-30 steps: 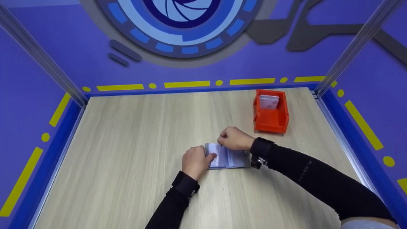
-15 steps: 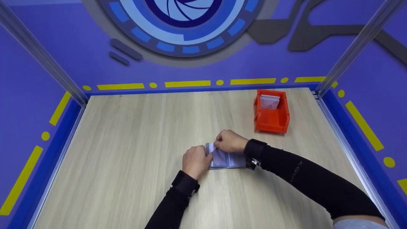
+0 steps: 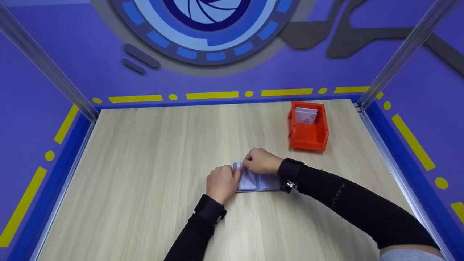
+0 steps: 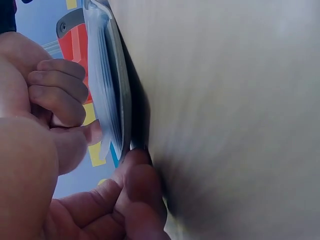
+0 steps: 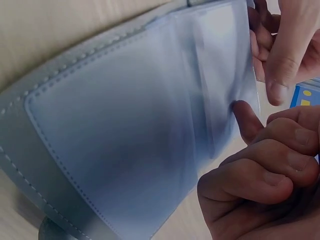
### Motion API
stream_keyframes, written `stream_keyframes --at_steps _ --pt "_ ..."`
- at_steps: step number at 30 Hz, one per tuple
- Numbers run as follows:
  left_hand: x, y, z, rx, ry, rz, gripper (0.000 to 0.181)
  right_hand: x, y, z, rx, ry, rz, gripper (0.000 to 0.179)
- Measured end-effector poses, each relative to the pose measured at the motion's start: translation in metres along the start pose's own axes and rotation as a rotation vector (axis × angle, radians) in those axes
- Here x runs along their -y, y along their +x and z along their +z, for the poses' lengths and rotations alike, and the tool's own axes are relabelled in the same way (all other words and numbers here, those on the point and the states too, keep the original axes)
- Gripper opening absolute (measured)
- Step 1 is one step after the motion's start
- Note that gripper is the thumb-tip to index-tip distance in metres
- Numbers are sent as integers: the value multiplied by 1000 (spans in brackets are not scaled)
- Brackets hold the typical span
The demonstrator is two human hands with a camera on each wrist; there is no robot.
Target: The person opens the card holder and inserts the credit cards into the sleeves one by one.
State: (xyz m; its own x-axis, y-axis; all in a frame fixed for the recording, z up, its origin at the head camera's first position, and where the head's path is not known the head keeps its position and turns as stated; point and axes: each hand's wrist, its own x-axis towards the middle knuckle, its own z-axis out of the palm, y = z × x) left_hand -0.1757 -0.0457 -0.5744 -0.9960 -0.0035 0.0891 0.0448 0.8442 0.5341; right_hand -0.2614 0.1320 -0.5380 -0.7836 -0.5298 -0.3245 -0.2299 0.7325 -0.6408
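An open card holder [image 3: 250,182] lies on the table, with clear plastic sleeves [image 5: 115,130] inside a grey stitched cover [image 5: 37,135]. My left hand [image 3: 220,183] holds its left edge. In the left wrist view that hand's fingertips [image 4: 141,175] are at the cover's edge, low over the table. The right wrist view shows the left thumb [image 5: 280,85] raised just beside the sleeves. Reaching over the holder, my right hand [image 3: 261,160] pinches the edge of a sleeve, its other fingers curled in. The right forearm overlaps the holder's right end in the head view.
A red plastic bin [image 3: 308,141] stands at the back right of the wooden table [image 3: 152,163], with a few pinkish-white cards [image 3: 305,116] upright inside. Blue-purple panels [image 3: 232,79] wall in the back and sides.
My right hand has moved left across the holder, drawing a clear sleeve over toward the left hand. The left thumb has come up off the page; the left hand otherwise stays put.
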Motion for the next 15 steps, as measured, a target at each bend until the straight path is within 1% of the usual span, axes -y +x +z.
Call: stream_keyframes --at_steps 3,8,11,15 --pt "1 0 0 3 -9 2 55 0 -1 1 -9 15 3 34" --pt "1 0 1 28 -16 -6 51 -2 -3 2 -14 16 -10 33" --pt "1 0 2 40 -14 -12 50 -5 -6 2 -8 12 -26 31" --pt "1 0 2 38 -10 -11 49 -10 -14 -2 -3 14 -52 29"
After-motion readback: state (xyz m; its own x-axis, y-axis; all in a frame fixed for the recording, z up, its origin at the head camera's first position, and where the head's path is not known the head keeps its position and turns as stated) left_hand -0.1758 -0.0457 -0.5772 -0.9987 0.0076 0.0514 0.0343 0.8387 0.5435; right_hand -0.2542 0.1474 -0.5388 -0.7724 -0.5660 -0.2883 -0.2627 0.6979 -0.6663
